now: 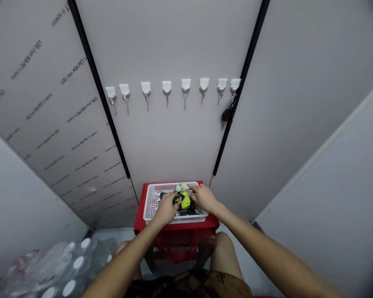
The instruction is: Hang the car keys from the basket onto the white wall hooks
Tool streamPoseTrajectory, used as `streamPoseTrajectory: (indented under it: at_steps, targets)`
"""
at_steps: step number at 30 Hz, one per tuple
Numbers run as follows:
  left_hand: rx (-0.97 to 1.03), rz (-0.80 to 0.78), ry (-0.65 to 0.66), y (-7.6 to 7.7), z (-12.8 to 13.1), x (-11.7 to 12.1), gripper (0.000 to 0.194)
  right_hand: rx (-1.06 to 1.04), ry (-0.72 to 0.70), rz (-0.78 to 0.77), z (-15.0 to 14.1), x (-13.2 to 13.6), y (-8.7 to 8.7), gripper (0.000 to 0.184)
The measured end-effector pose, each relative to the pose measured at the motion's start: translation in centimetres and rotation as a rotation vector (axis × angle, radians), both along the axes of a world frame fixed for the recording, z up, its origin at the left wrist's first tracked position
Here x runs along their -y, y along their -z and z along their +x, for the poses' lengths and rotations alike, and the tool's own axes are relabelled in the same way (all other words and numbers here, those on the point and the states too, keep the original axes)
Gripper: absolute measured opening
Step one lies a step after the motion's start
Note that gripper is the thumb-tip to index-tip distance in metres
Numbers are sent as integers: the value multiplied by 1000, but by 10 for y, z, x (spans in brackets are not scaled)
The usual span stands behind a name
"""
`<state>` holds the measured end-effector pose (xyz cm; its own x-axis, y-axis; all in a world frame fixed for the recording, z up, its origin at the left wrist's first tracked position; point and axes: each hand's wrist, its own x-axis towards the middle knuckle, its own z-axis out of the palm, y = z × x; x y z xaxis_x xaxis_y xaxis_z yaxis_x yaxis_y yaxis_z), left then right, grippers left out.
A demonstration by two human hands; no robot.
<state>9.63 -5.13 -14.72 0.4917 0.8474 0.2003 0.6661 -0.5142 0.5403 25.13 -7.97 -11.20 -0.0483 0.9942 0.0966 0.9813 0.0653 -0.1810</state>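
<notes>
A white plastic basket (146,207) holds a heap of small things, among them a bright yellow-green object (185,201), a pale green-and-white piece (182,187) and several black items (188,211). My left hand (168,207) reaches in from the left, its fingers curled round a small black item with yellow marks (179,198). From the right, my right hand (204,198) bends its fingers down beside the yellow-green object. What those fingertips hold, if anything, is hidden. Metal keys or rings seem to lie in the basket's left part, too small to make out.
The basket stands on a red-covered stool (139,221) between my knees. A row of white adhesive hooks (167,87) runs along the wall ahead; a black key fob (226,114) hangs from the rightmost. Wrapped bottles (78,262) stand at lower left. Walls close in on both sides.
</notes>
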Motion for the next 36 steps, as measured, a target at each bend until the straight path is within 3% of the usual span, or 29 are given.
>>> streamPoseTrajectory:
  at_steps: [10, 15, 18, 21, 29, 33, 36]
  targets:
    - [-152, -54, -72, 0, 2, -1, 22, 2, -72, -72, -3, 1, 7, 22]
    - [-59, -23, -86, -7, 0, -5, 14, -97, -38, 119, -6, 0, 3, 19]
    - [26, 29, -49, -23, -1, -8, 13, -232, -186, 227, -11, -1, 0, 26]
    - [66, 5, 22, -48, -1, -11, 16, -410, -280, 223, -17, -2, -5, 21]
    - [209, -137, 32, -109, 13, -24, 23, -618, -160, 331, -25, -5, -33, 18]
    - [468, -209, 89, -135, 21, -24, 25, -781, -141, 364, -23, -9, -49, 16]
    - [685, -261, 87, -147, 23, -20, 26, -965, -152, 396, -18, -13, -70, 19]
